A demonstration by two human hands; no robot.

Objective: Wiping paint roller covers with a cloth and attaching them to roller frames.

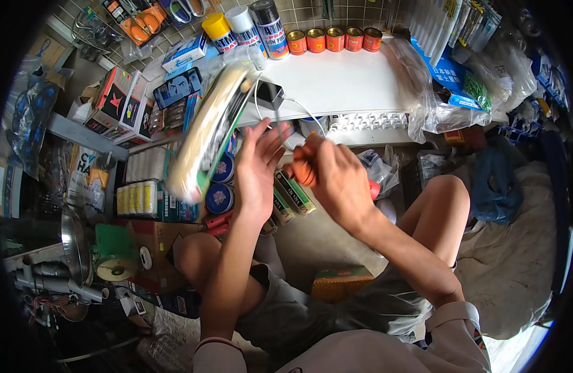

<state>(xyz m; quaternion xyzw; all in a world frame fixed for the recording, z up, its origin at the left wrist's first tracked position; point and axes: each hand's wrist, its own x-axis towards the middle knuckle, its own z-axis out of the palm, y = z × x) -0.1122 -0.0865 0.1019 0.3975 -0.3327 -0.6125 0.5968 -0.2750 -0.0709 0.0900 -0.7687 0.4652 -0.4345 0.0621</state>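
My right hand (344, 186) grips the orange handle (303, 168) of a paint roller; a red end of the handle shows beyond my palm. The roller's thin metal rod rises up and left from the handle. Its cream fluffy sleeve (209, 126) hangs tilted at the left, blurred, with a printed wrapper along one side. My left hand (258, 175) is raised between sleeve and handle, its fingers apart beside the rod. Whether the fingertips touch the rod cannot be made out. A white cable (305, 108) runs behind the hands from a black box (268, 94).
Spray cans (272, 30) and several small red tins (335, 39) line the back of a white tabletop (338, 86). A phone (178, 88) leans at the left near boxes (111, 105). Blue-lidded tins (219, 198) stand below. Plastic bags (431, 112) crowd the right.
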